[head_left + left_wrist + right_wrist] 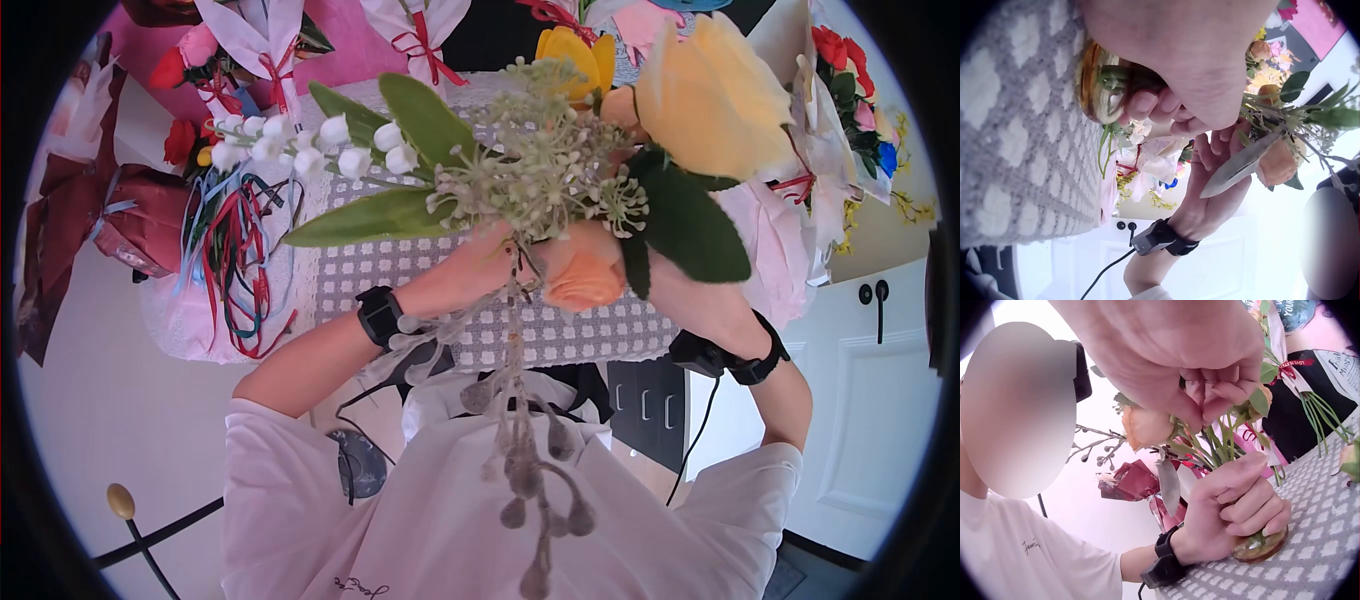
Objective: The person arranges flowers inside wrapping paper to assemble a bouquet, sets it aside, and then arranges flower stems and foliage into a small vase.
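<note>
My left hand [1241, 506] grips a small amber-tinted glass vase [1090, 84] low down, its base close over the tablecloth and its upper part hidden by the fingers. Flower stems [1225, 440] rise from that grip. Above it my right hand [1191, 356] pinches among the stems with curled fingers and thumb. The bouquet holds a large pale-yellow rose [712, 100], a peach rose [585, 280], a yellow tulip [590, 62], white lily-of-the-valley bells [310, 160], small greenish sprigs [540, 180] and a drooping greyish berry branch [522, 460].
A grey-and-white checked tablecloth [370, 270] covers the table. Loose ribbons [240, 260] and a dark red wrapped bouquet [120, 220] are at the left. More wrapped bouquets [270, 60] stand along the back, and another [810, 140] is at the right. A loose rose [1350, 461] lies near the table edge.
</note>
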A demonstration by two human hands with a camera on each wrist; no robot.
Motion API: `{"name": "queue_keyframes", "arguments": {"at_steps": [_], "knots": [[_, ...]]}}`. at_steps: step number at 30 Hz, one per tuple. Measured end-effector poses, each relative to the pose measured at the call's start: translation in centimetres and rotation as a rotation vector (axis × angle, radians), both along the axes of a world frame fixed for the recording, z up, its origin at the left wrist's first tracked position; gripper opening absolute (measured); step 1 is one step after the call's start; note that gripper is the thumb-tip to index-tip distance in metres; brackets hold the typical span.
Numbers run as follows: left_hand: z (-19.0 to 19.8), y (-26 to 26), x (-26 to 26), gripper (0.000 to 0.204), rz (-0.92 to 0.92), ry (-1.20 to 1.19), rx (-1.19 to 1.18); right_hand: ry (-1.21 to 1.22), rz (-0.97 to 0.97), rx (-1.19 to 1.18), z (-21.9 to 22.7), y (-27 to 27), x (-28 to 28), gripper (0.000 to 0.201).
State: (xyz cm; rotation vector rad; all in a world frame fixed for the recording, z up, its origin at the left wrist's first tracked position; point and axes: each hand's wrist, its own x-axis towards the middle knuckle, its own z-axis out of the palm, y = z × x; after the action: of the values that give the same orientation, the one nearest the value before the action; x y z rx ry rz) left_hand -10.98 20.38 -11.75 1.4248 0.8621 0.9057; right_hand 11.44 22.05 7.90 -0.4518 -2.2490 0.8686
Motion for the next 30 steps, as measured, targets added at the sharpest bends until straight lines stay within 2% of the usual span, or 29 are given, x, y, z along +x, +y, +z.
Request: {"name": "queue_keyframes", "arguments": {"at_steps": [1, 2, 3, 4, 5, 7, 8, 10, 11, 12, 13, 14, 16, 19, 23, 25, 26, 27, 28, 30], "knots": [[-1.2, 0.4, 0.0, 0.037, -0.067, -0.122, -0.138, 0.000, -0.002, 0.000, 0.1, -0.4, -0.2, 0.030], [1.0, -0.6, 1.1, 0.037, -0.070, -0.121, -0.138, -0.056, -0.166, 0.037, 0.2, -1.3, -0.7, 0.029], [3.1, -2.4, 2.7, 0.037, 0.196, 0.136, 0.115, -0.111, -0.328, 0.073, 0.3, -1.7, -1.0, 0.028], [5.0, -3.5, 3.7, 0.037, 0.461, 0.392, 0.368, -0.110, -0.329, 0.073, 0.2, -1.6, -1.1, 0.028], [5.7, -3.2, 2.7, 0.037, 0.459, 0.393, 0.368, -0.103, -0.299, 0.072, 0.0, -1.5, -1.1, 0.029], [6.4, -2.0, -0.1, 0.039, 0.035, 0.327, -0.070, -0.097, -0.273, 0.070, -0.4, -1.3, -1.0, 0.030], [4.8, -1.7, -0.2, 0.039, 0.031, 0.327, -0.069, -0.133, -0.260, 0.023, -0.5, -1.1, -1.0, 0.031], [-1.6, -0.6, 0.0, 0.041, 0.131, 0.210, -0.057, -0.169, -0.248, -0.022, -1.5, -1.4, -1.1, 0.032], [-3.4, 0.6, 0.2, 0.041, 0.130, 0.210, -0.054, 0.001, -0.253, -0.155, -2.6, -1.9, -1.2, 0.033], [-4.7, 2.3, 0.5, 0.042, 0.054, 0.077, 0.102, 0.172, -0.254, -0.287, -3.4, -2.2, -1.3, 0.034], [-4.3, 3.1, 0.8, 0.043, -0.023, -0.057, 0.258, 0.108, -0.286, -0.272, -3.5, -1.9, -1.1, 0.033], [-4.1, 3.1, 0.7, 0.043, -0.022, -0.057, 0.261, 0.108, -0.284, -0.268, -3.2, -1.6, -0.9, 0.033], [-3.2, 1.4, -1.0, 0.042, -0.024, -0.020, 0.223, -0.079, -0.255, -0.051, -2.2, -1.4, -0.9, 0.033], [-1.1, 1.0, 0.2, 0.041, -0.039, 0.029, 0.157, -0.132, -0.246, 0.022, -1.7, -1.7, -0.6, 0.033], [1.7, -1.0, -0.2, 0.039, -0.050, 0.096, 0.079, -0.088, -0.232, -0.020, -2.3, -1.2, -0.5, 0.038], [3.2, -1.0, -0.1, 0.038, -0.056, 0.130, 0.035, -0.198, -0.229, -0.003, -2.8, -0.6, 0.3, 0.046], [1.7, -0.9, -0.3, 0.038, -0.055, 0.130, 0.033, -0.199, -0.228, -0.005, -3.2, -0.4, 0.6, 0.046], [-1.0, -0.6, -0.5, 0.039, -0.069, 0.247, 0.065, -0.207, -0.247, 0.022, -3.7, -0.3, 0.9, 0.050], [-1.5, -0.5, -0.5, 0.039, -0.084, 0.364, 0.098, -0.216, -0.266, 0.048, -4.1, -0.2, 1.2, 0.053], [-2.5, -0.6, -0.7, 0.040, -0.067, 0.354, 0.150, -0.218, -0.273, 0.140, -4.5, -0.1, 1.4, 0.055]]}}
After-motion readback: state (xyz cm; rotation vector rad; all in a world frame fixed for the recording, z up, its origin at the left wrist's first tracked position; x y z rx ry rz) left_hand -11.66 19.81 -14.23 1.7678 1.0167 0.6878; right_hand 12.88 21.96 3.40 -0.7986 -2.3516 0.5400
